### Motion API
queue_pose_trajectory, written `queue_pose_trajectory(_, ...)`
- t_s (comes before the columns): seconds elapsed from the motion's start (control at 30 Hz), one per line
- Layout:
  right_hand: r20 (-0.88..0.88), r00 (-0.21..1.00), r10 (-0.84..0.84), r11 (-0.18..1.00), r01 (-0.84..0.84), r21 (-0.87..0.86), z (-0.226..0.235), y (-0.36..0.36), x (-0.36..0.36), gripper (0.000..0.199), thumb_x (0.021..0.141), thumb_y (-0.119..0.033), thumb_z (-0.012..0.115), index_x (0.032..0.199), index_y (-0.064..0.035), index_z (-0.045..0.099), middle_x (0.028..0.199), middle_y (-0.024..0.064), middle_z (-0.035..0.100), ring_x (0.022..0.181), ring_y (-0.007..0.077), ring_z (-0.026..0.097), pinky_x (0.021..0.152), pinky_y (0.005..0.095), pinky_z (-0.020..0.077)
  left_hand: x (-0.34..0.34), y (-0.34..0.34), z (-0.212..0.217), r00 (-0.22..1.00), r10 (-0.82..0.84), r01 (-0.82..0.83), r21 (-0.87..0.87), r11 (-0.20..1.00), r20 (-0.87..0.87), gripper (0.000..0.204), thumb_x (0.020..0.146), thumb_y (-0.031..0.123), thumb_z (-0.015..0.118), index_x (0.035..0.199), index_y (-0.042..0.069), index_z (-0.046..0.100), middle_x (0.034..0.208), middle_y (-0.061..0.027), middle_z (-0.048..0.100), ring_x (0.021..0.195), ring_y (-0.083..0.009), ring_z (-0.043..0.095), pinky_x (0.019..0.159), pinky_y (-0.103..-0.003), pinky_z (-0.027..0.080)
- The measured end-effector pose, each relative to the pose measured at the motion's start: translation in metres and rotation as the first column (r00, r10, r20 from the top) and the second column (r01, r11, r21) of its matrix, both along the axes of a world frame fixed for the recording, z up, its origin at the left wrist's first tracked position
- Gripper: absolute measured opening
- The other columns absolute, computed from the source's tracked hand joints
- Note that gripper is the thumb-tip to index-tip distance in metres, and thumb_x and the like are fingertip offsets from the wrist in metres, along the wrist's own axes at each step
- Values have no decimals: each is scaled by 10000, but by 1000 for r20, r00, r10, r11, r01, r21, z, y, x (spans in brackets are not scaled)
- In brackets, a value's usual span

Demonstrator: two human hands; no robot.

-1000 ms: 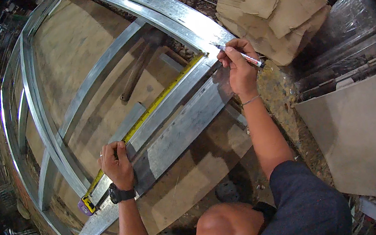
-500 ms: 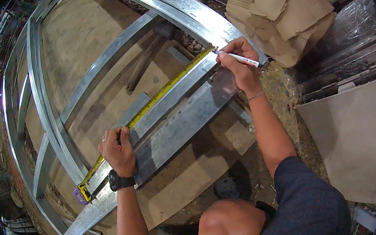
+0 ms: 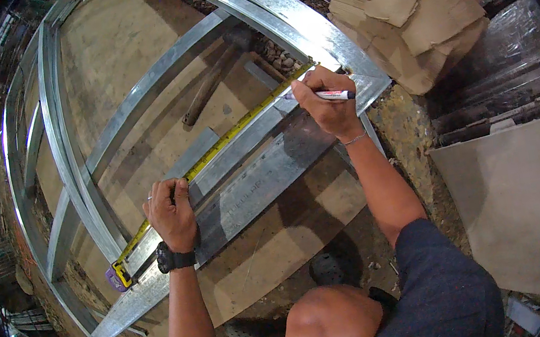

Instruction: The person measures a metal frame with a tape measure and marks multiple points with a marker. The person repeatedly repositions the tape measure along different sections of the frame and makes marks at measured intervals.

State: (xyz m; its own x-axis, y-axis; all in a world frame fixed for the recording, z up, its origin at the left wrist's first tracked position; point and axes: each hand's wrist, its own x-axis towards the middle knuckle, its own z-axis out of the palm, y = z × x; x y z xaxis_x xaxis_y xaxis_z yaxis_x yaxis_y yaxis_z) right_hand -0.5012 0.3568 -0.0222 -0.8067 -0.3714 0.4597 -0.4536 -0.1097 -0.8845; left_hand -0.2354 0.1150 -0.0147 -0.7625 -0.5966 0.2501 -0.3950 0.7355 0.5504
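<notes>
The left hand [image 3: 171,214] pressed flat on the yellow tape measure [image 3: 226,140], pinning it to the dull grey steel channel [image 3: 252,187]. The tape ran diagonally along the channel. The right hand [image 3: 324,104] was closed around a white marker [image 3: 332,95], tip at the tape.

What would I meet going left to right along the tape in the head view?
Tape measure case → left hand pressing the yellow tape → right hand with a marker → brown paper sacks.
</notes>
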Motion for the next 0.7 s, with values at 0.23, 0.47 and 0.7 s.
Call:
queue_pose_trajectory(0.23,-86,996,-7,1000,9,17,-1,-3,-1,321,957,-56,775,707,-51,573,634,-28,552,608,36,482,555,274,404,1,-3,1,1000,7,-10,100,995,28,225,1030,289,721,921,93,709,867,-66,653,854,-270,620,847,-399,382)
queue_pose_trajectory(0.47,-71,997,11,998,-7,54,1,0,-1,309,956,-60,771,714,-45,580,640,-12,570,602,50,498,554,292,421,1,-7,0,999,10,-15,158,987,35,230,1029,289,725,920,88,707,867,-63,659,845,-261,621,852,-393,384)
queue_pose_trajectory(0.7,-109,994,3,998,5,69,1,-1,-2,311,949,-66,779,717,-46,573,628,4,567,588,57,501,550,295,426,1,-7,1,999,11,-17,162,987,41,206,1021,263,733,916,87,711,861,-62,664,844,-254,625,854,-384,388)
